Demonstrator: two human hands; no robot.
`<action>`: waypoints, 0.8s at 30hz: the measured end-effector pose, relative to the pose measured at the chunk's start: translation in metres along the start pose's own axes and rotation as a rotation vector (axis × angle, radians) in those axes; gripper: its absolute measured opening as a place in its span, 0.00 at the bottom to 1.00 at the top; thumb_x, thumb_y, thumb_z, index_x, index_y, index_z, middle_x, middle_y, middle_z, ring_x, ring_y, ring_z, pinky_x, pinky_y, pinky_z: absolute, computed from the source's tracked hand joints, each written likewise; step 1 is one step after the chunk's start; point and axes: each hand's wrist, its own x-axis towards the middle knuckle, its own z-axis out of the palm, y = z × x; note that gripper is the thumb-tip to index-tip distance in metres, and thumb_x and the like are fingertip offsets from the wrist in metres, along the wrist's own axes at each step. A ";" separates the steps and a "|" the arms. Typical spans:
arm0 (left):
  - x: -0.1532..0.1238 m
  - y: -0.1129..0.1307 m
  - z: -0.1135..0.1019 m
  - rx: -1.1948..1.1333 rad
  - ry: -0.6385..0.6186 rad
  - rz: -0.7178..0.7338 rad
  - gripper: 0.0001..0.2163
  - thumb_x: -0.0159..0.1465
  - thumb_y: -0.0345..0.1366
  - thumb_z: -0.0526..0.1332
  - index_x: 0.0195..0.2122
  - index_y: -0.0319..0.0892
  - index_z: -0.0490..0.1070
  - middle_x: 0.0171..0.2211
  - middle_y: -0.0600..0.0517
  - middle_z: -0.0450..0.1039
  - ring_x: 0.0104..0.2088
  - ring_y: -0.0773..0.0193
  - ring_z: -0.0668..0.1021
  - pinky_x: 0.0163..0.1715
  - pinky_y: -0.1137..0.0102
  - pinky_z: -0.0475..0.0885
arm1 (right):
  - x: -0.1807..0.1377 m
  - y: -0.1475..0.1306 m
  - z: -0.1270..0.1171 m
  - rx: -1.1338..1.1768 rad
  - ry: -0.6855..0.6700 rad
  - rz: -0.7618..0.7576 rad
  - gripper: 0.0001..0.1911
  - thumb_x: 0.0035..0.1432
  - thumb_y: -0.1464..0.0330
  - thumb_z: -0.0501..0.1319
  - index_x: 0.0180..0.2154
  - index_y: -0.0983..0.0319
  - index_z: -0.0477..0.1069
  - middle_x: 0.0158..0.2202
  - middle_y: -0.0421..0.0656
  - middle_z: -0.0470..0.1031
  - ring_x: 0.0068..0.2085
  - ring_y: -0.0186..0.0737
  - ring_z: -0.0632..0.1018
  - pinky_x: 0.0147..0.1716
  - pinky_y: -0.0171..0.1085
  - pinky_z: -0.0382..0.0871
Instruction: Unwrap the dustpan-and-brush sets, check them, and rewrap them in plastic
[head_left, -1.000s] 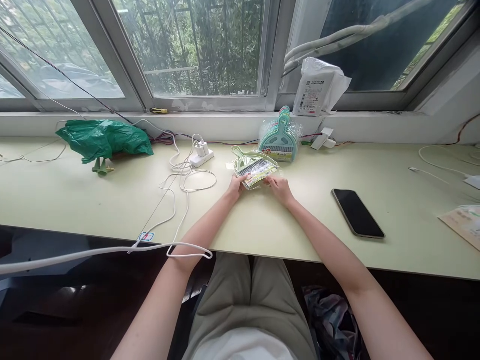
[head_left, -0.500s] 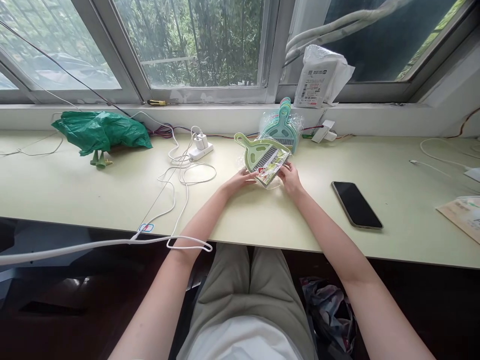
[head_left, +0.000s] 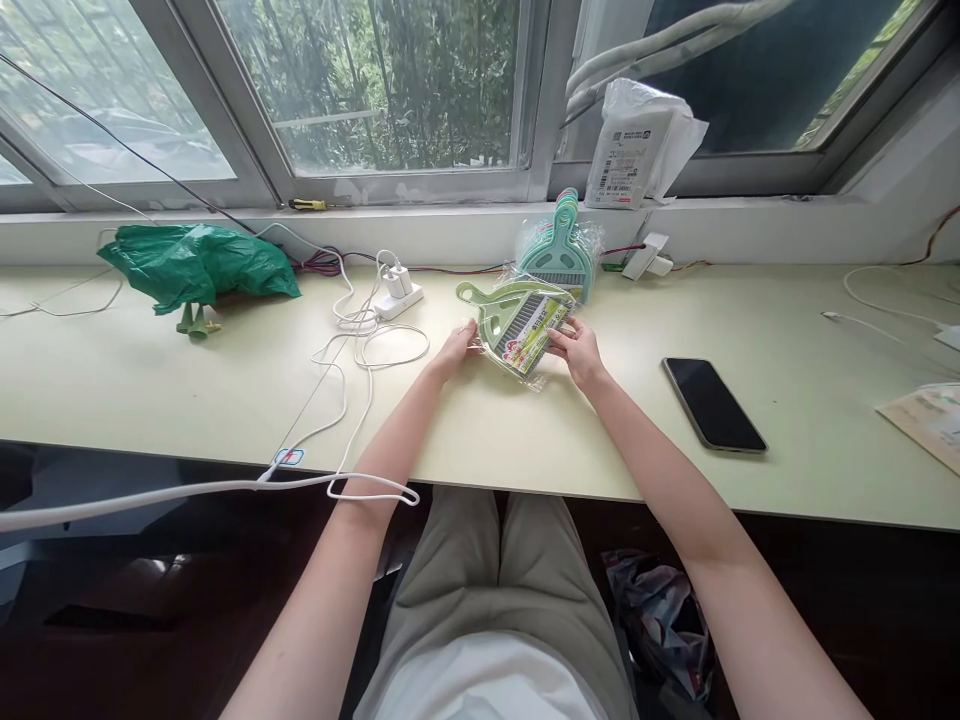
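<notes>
A small green dustpan-and-brush set in a clear plastic wrapper [head_left: 517, 325] is held just above the pale green desk [head_left: 187, 380], tilted with its handle to the left. My left hand [head_left: 455, 350] grips the wrapper's left edge. My right hand [head_left: 576, 345] pinches its right side near the printed label. Behind it, a stack of teal dustpan sets in plastic [head_left: 561, 250] leans against the windowsill.
A black phone [head_left: 712, 404] lies face up to the right. White charger and cables [head_left: 367, 330] sprawl to the left, with a green plastic bag [head_left: 195, 262] beyond. A white parcel [head_left: 637, 150] sits on the sill. A paper packet [head_left: 926, 420] lies at the far right.
The packaged dustpan set came up off the desk and then turned flatter, its handle swinging left. Both hands stayed on it and shifted with it.
</notes>
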 end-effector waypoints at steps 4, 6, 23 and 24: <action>0.003 0.003 -0.003 -0.006 0.093 0.029 0.19 0.70 0.51 0.55 0.39 0.39 0.75 0.38 0.46 0.78 0.38 0.62 0.79 0.48 0.65 0.74 | -0.001 -0.002 0.001 0.002 -0.011 0.001 0.21 0.48 0.69 0.71 0.44 0.58 0.69 0.35 0.38 0.83 0.33 0.37 0.83 0.42 0.42 0.83; 0.003 0.005 -0.003 -0.021 0.116 0.051 0.19 0.69 0.51 0.56 0.40 0.40 0.75 0.37 0.48 0.78 0.37 0.64 0.78 0.47 0.66 0.74 | -0.001 -0.003 0.002 -0.003 -0.007 0.001 0.21 0.48 0.68 0.71 0.44 0.57 0.69 0.34 0.38 0.83 0.33 0.37 0.83 0.41 0.42 0.83; 0.006 0.007 -0.015 0.027 0.344 0.199 0.16 0.68 0.48 0.56 0.43 0.42 0.74 0.43 0.45 0.79 0.37 0.63 0.79 0.42 0.69 0.69 | -0.003 -0.012 0.004 -0.019 -0.024 0.002 0.25 0.42 0.66 0.74 0.43 0.57 0.70 0.33 0.38 0.82 0.32 0.39 0.82 0.38 0.43 0.83; 0.006 0.007 -0.016 0.040 0.414 0.225 0.15 0.69 0.47 0.55 0.45 0.42 0.73 0.46 0.45 0.78 0.40 0.63 0.79 0.43 0.69 0.69 | -0.003 -0.013 0.002 -0.026 -0.025 -0.002 0.25 0.42 0.66 0.74 0.43 0.57 0.70 0.33 0.38 0.82 0.32 0.39 0.82 0.37 0.43 0.83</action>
